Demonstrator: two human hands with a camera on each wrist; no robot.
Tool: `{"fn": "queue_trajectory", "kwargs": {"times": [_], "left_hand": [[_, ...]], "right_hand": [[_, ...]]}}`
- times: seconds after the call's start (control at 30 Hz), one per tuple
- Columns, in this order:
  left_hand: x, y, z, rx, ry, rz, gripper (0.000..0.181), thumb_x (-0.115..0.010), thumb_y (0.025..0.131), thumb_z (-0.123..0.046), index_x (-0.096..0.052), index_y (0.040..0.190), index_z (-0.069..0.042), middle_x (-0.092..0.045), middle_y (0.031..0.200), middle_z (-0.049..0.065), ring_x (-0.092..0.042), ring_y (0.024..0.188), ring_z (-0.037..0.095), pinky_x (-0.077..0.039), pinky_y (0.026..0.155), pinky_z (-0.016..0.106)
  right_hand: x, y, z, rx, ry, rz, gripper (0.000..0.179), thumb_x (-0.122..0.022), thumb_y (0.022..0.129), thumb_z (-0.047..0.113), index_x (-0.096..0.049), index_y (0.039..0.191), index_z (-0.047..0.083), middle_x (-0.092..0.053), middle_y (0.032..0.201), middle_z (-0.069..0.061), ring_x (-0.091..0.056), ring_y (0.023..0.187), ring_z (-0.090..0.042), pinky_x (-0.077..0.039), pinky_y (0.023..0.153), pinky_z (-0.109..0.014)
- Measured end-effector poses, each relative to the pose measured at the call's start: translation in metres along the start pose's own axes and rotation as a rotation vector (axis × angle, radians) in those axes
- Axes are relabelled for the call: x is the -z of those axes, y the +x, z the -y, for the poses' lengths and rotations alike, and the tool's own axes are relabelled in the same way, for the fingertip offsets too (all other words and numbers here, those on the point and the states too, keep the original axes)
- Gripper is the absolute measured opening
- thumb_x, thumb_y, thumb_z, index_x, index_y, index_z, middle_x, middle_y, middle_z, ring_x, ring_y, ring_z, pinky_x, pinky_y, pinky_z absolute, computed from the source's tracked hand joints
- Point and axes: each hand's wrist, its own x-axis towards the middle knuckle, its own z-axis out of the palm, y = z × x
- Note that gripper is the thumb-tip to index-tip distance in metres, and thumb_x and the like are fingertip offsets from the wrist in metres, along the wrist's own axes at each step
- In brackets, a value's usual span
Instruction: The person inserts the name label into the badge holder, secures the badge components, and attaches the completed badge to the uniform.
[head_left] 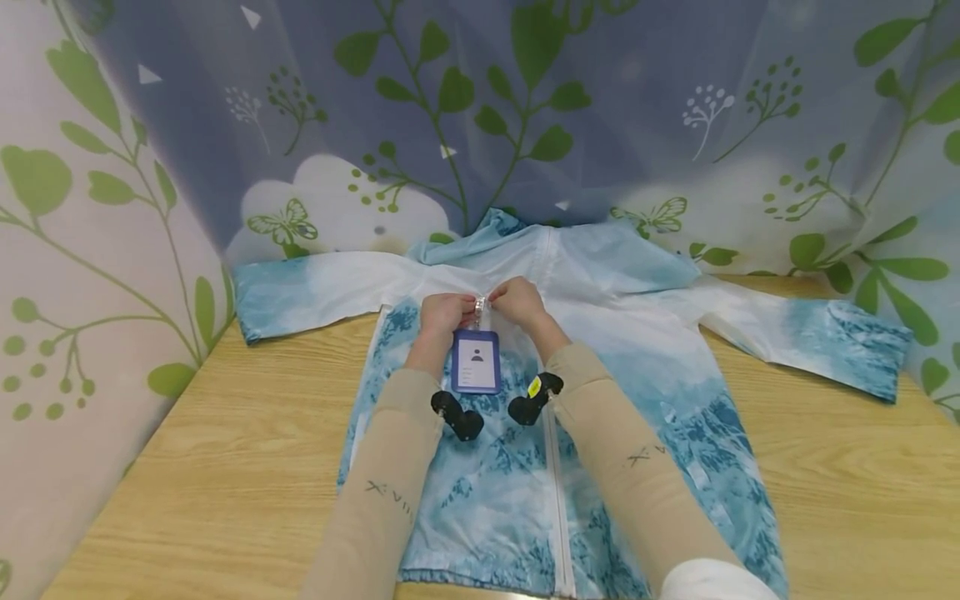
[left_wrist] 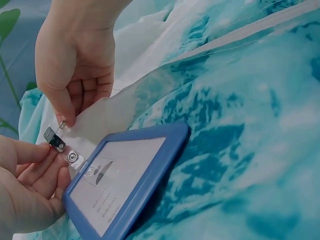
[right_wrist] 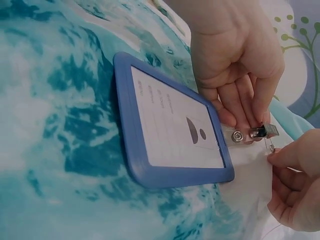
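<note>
A blue-framed ID badge (head_left: 476, 362) lies on the front of a blue-and-white jacket (head_left: 495, 467), left of its zip. A clear strap with a snap (left_wrist: 75, 157) joins it to a metal badge clip (left_wrist: 55, 140). My left hand (head_left: 445, 317) pinches the clip between thumb and finger, its other fingers curled beneath the strap. Facing it, my right hand (head_left: 519, 302) pinches the end of a thin wire pin (right_wrist: 270, 146) that stands out from the clip. White jacket fabric lies right by the right fingertips; whether they also grip it, I cannot tell.
The jacket's left-side sleeve (head_left: 315, 292) and right-side sleeve (head_left: 817, 329) are spread across a wooden table (head_left: 225, 467). Behind hangs a leaf-patterned curtain (head_left: 480, 108), touching the collar area. A black wrist camera (head_left: 457, 416) sits on each forearm.
</note>
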Motion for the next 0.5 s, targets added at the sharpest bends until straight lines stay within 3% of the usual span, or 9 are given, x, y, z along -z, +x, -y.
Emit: {"fn": "queue_trajectory", "kwargs": {"times": [0.33,0.5], "left_hand": [[-0.0016,-0.0014,0.0034,-0.012,-0.005,0.003,0.019,-0.063,0.084,-0.001,-0.069,0.102,0.005,-0.068,0.098,0.018,-0.066,0.075,0.017,-0.052,0.070,0.029],[-0.0026,-0.0028,0.0035,-0.013,-0.009,0.000,0.020,-0.063,0.084,-0.001,-0.069,0.102,0.005,-0.068,0.098,0.018,-0.065,0.076,0.018,-0.052,0.073,0.031]], "right_hand": [[-0.0036,-0.0016,0.0007,-0.070,0.049,-0.046,0.022,-0.054,0.086,0.006,-0.071,0.099,0.000,-0.066,0.102,-0.012,-0.053,0.075,-0.021,-0.040,0.061,-0.026],[-0.0029,-0.0024,0.0048,-0.102,0.020,-0.070,0.023,-0.053,0.085,0.008,-0.073,0.096,0.002,-0.067,0.096,-0.011,-0.052,0.070,-0.020,-0.037,0.055,-0.025]]}}
